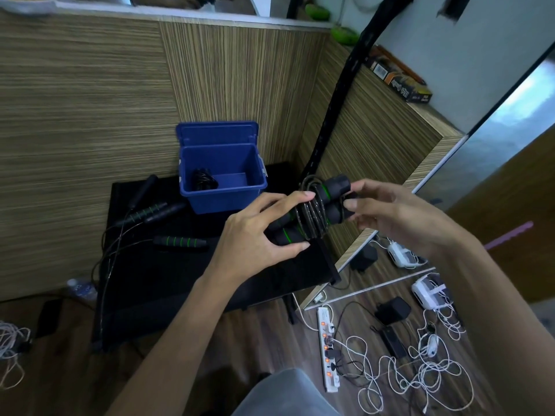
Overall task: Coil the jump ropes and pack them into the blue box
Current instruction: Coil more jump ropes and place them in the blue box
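Closest to the camera is the person's knee in grey fabric (288,391) at the bottom edge, with both bare forearms reaching up and forward from there. The left hand (258,235) grips the lower end of a bundled jump rope (312,214): fingers curl over the top of the two black foam handles, thumb pressed underneath. The right hand (390,214) pinches the upper end of the same handles between thumb and fingertips. The two handles lie side by side, tilted up to the right, with thin green rings on them, and the dark cord is wound around their middle in several tight loops. The bundle is held in the air above the right edge of a low black table (168,280).

The blue box (222,172) sits at the back of that table against the wood-grain wall, lid flipped open and standing up behind it. Inside, on the left, there's a dark coiled rope (204,180) already lying on the bottom.

Left of the box, more jump ropes (150,210) lie loose on the table, a few black handles in a jumble, and one handle with green rings (180,242) lies by itself nearer the front. Their cords trail off the table's left edge.

On the wooden floor to the right there's a white power strip (328,349) and a mess of white cables (420,373) and chargers.
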